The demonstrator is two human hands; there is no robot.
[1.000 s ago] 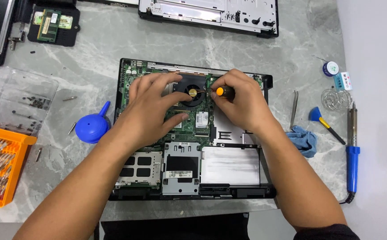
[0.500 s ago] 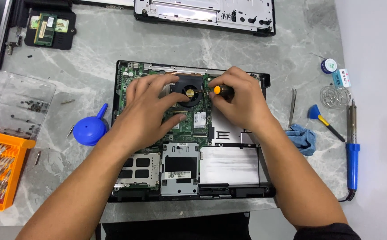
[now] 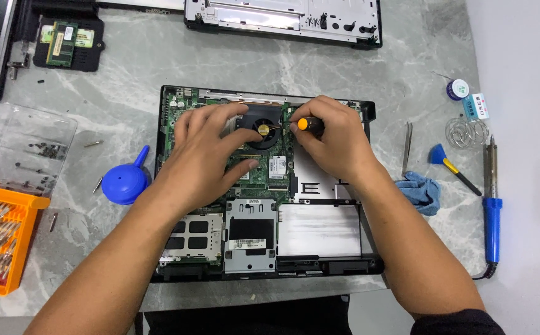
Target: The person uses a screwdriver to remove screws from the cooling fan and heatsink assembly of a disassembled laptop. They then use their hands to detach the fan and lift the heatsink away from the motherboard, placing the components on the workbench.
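An opened laptop base (image 3: 319, 236) lies on the grey marble table, its green circuit board (image 3: 180, 105) and round black cooling fan (image 3: 262, 129) exposed. My left hand (image 3: 205, 155) rests flat on the board just left of the fan, fingers spread. Right of the fan, my right hand (image 3: 335, 139) is closed around a screwdriver with an orange-capped black handle (image 3: 304, 124). Its tip is hidden under my fingers.
A blue air blower (image 3: 124, 181) sits left of the laptop, beyond it a clear screw tray (image 3: 31, 149) and an orange bit case (image 3: 0, 242). On the right lie tweezers (image 3: 407, 146), a blue cloth (image 3: 420, 191), a small brush (image 3: 450, 166) and a blue soldering iron (image 3: 491, 211). Another laptop part (image 3: 282, 18) lies at the back.
Both hands stay on the board by the fan. The view has drifted a little, so the laptop sits slightly higher in the picture. Nothing was picked up or put down.
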